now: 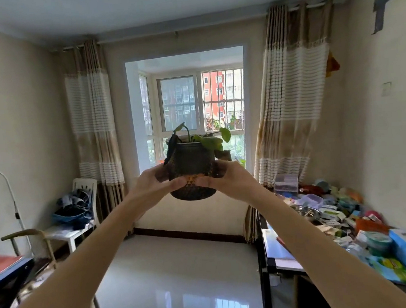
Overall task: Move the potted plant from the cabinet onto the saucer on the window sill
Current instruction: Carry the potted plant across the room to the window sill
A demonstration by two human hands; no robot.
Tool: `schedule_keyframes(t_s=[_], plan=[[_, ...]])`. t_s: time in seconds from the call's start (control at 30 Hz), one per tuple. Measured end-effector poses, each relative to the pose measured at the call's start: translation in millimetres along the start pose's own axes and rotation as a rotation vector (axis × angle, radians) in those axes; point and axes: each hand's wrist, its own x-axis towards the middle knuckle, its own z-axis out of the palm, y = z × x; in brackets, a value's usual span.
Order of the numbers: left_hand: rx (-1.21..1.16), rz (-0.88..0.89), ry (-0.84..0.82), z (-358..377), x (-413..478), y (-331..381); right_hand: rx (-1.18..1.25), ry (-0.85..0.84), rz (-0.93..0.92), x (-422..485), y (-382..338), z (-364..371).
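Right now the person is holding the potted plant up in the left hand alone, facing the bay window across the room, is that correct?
Not quite: the head view shows both hands on it, the left hand and the right hand gripping opposite sides of the potted plant. It is held up facing the bay window.

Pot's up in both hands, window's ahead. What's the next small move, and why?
Probably keep walking straight toward the bay window, pot level. Both hands, left hand and right hand, clasp the potted plant in mid-air, open floor lies ahead, and the saucer isn't visible yet.
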Motion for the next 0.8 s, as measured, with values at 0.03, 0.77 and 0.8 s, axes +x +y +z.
schedule_keyframes(t_s=[0.03, 0.77, 0.8], plan=[[-0.006, -0.004, -0.008, -0.3, 13.0, -12.4, 0.001, -0.003, 0.008, 12.9, 9.5, 2.6], [-0.065, 0.006, -0.107, -39.3, 305.3, -252.9, -0.039, 0.083, 0.075, 308.9, 193.1, 80.9], [-0.066, 0.008, -0.105, -37.1, 317.2, -261.5, -0.030, 0.085, 0.076, 320.2, 203.6, 81.4]])
